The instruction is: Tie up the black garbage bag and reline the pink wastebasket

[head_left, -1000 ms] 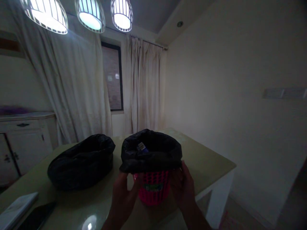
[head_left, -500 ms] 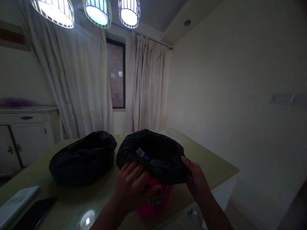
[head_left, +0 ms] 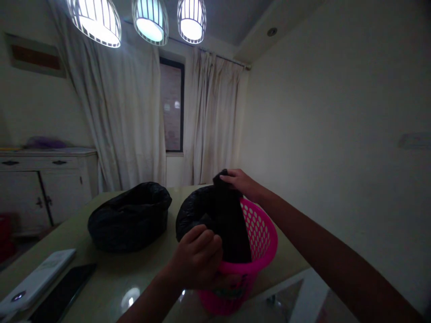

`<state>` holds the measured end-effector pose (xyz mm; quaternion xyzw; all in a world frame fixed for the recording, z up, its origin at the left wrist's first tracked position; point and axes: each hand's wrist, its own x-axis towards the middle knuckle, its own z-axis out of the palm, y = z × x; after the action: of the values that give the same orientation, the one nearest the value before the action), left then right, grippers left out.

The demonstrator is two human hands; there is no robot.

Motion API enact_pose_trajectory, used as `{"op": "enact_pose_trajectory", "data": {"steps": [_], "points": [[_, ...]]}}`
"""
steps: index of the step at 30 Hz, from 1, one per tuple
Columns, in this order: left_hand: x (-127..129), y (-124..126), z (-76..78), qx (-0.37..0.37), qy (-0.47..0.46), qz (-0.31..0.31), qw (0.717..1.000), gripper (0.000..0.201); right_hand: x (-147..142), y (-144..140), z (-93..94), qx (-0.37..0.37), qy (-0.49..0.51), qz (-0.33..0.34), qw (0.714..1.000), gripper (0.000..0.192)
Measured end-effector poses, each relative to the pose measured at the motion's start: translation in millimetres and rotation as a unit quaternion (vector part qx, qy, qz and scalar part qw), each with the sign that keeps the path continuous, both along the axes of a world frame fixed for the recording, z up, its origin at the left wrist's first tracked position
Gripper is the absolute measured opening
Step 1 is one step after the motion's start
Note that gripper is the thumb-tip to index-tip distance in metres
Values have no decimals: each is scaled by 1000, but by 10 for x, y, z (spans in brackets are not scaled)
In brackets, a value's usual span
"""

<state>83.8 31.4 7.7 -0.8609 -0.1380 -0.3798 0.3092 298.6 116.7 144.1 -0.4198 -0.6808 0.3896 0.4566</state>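
Both hands gripping the black bag in the pink basket.

I see my left hand (head_left: 198, 255) fingers clamped on the black bag (head_left: 218, 220) at the near rim, right hand (head_left: 240, 181) fingers pinching its far edge; pink basket (head_left: 259, 242) stands on the surface (head_left: 101, 287), second bag (head_left: 129, 220) left.

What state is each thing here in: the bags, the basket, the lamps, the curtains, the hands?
Pink perforated plastic basket: upright on table, rim partly uncovered.
Black plastic bin bag: gathered, partly pulled off basket.
Left hand: closed on bag's near edge.
Right hand: pinching bag's far edge, raised.
Second black bag-lined bin: open.
Three caged ceiling lamps: lit.
White curtains: drawn apart at window.
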Motion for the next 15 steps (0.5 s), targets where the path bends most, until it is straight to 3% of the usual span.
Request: {"op": "enact_pose_trajectory", "data": {"steps": [3, 5, 7, 10, 12, 15], "points": [[85, 20, 37, -52, 19, 41, 998, 32, -488, -192, 336, 34, 9, 174, 984, 33], [121, 22, 90, -85, 4, 46, 995, 27, -616, -325, 494, 74, 70, 199, 975, 28], [113, 17, 129, -99, -1, 62, 993, 26, -558, -379, 572, 107, 132, 154, 973, 21], [-28, 7, 91, -89, 16, 90, 992, 22, -223, -314, 543, 103, 162, 28, 981, 21], [-209, 12, -3, -32, -15, 67, 997, 16, 66, -256, 464, 80, 171, -43, 981, 24], [-554, 63, -157, 73, -138, 55, 986, 41, 451, -286, 346, 58, 209, -91, 972, 18]]}}
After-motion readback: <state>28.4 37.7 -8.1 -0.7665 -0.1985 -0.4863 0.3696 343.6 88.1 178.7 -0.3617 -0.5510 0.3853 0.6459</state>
